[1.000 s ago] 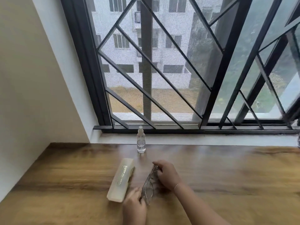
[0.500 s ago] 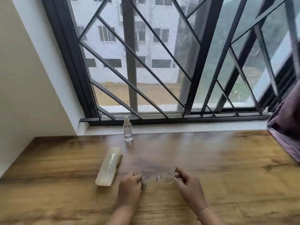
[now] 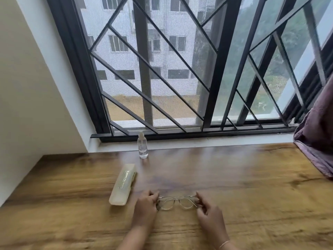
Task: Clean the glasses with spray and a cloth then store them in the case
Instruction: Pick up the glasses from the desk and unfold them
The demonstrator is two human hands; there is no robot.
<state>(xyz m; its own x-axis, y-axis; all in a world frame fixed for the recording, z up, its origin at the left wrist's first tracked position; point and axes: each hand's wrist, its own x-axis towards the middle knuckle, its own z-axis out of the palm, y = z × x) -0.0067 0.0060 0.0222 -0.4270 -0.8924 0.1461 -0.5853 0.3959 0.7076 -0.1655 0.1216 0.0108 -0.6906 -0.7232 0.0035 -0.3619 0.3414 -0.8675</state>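
**Glasses held at both ends; spray not yet picked up**

Obs. The person holds the glasses (image 3: 177, 202) low over the near edge of the bench (image 3: 243, 177), lenses facing up and away. The left hand (image 3: 145, 209) pinches the left end of the frame, and the right hand (image 3: 210, 213) pinches the right end, fingers curled round the hinge area on each side. I cannot tell whether the temples are folded or whether the frame touches the wood.

Layout. The case (image 3: 123, 184) lies closed just beside the left hand, long axis running toward the far edge. The spray bottle (image 3: 142, 147) stands upright at the far edge, against the sill of the window (image 3: 162, 69), beyond the case's far end and well apart from the hands. A purple curtain (image 3: 317, 141) drapes over the far right corner. No cloth is visible anywhere on the bench.

Step. Judged as the very start: glasses presented for cleaning, lenses not yet sprayed.

Next. One hand must let go, probably the left, since the bottle sits on that side, and reach forward past the case. The other then carries the frame alone, so its pinch needs to hold firm. A cloth has to be found.
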